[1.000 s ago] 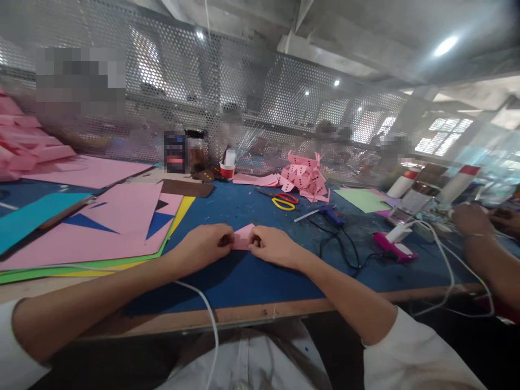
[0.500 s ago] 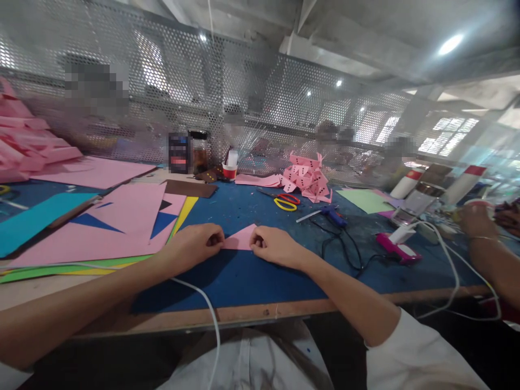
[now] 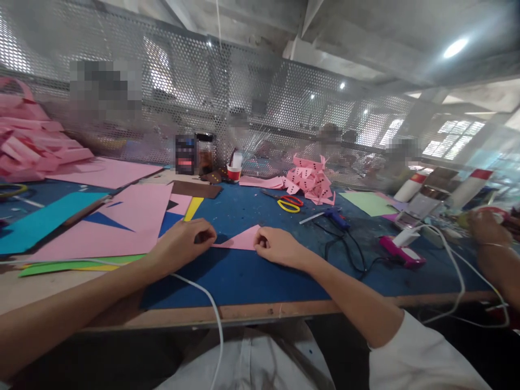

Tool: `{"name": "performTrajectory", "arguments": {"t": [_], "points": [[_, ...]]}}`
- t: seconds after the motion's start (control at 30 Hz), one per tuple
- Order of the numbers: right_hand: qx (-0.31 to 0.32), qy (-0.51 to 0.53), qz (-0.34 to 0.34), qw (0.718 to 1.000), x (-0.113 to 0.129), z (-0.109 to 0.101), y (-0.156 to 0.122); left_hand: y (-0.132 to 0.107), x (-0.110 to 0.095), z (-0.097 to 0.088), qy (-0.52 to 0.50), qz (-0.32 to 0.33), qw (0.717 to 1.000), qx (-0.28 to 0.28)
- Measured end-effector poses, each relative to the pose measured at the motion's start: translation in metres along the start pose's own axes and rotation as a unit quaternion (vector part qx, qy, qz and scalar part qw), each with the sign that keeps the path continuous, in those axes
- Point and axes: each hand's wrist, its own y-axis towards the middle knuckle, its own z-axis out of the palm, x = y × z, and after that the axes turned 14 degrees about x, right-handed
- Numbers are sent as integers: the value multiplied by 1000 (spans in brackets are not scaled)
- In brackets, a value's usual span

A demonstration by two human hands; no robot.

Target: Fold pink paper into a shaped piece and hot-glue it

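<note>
Since the earlier frames, the person's left hand [image 3: 182, 239] has slid outward to the left, laying bare more of the flat pink triangular paper piece [image 3: 241, 240], while the right hand [image 3: 281, 246] has stayed at the piece's broader right end. The right grip is clamped on that end, its thumb and bunched fingers pressed over the paper. The left grip has thumb and fingertips curled together at the narrow left point; whether they pinch it cannot be told. The pink piece lies between the two hands, near the front edge of the blue-topped surface [image 3: 244, 281]. Beyond it sit scissors with red and yellow handles [image 3: 290, 203] and a blue glue gun [image 3: 336, 219], with a pile of black-dotted pink paper pieces [image 3: 311, 179] farther back. To the left, a large pink sheet with blue triangular patches [image 3: 138, 235] lies over green and yellow sheets, with a teal strip of paper [image 3: 44, 223] beside it and a heap of pink paper strips [image 3: 32, 143] behind. To the right are a magenta device [image 3: 402, 252] and, at the edge of view, another person's hand [image 3: 491, 230].
</note>
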Motion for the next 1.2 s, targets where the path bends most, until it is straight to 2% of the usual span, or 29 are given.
{"name": "performTrajectory", "arguments": {"t": [0.07,0.13,0.2,0.3,0.47,0.67,1.2], "points": [[-3,-9,4,1000,1,1,1,4,-11,3,44,70,996,-27],[-8,-16,9,1000,1,3,1,10,-21,7,66,137,988,-2],[-19,-21,17,999,1,5,2,17,-25,13,75,171,982,34],[-32,-25,21,999,1,7,4,24,-21,20,48,161,984,58],[-9,-14,-2,1000,0,5,3,26,-11,21,19,170,984,59],[2,-10,-4,1000,-2,0,-2,25,-11,20,21,172,983,62],[3,-10,46,999,-7,-9,-15,24,-7,21,19,175,982,64]]}}
